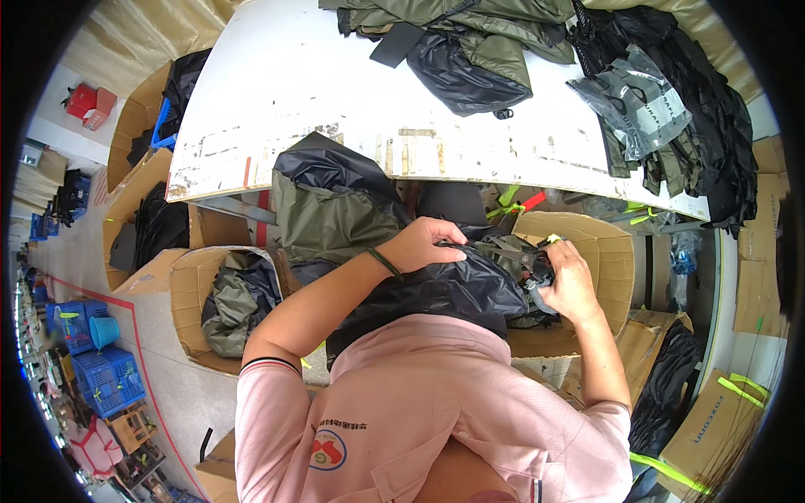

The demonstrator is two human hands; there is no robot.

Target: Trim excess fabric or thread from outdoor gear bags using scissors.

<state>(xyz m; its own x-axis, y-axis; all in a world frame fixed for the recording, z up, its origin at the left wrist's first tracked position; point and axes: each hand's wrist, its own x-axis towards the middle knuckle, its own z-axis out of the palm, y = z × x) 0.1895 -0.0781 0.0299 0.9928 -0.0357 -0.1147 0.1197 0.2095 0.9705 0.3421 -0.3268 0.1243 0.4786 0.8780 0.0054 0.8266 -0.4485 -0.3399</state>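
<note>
A large piece of soft sewn goods in shiny black and olive-green fabric (335, 214) is draped from the table edge across my lap. Its kind is not plain. My left hand (423, 245) has thumb and fingers pinched on an edge of the black part. Farther right, my right hand (573, 281) is closed round a bunched end with grey-green and black parts, and a bit of yellow-green shows by its fingertips. Exactly what lies under the right fingers is hidden. Below that hand, an open cardboard box (608, 260) holds some of the fabric.
Ahead stands a white table (277, 75) bearing olive and black fabric goods (470, 71), a clear plastic bag (646, 105) and a dark pile (713, 126). At my left, a cardboard box (189, 293) holds green fabric. Blue crates (109, 381) stand on the floor farther left.
</note>
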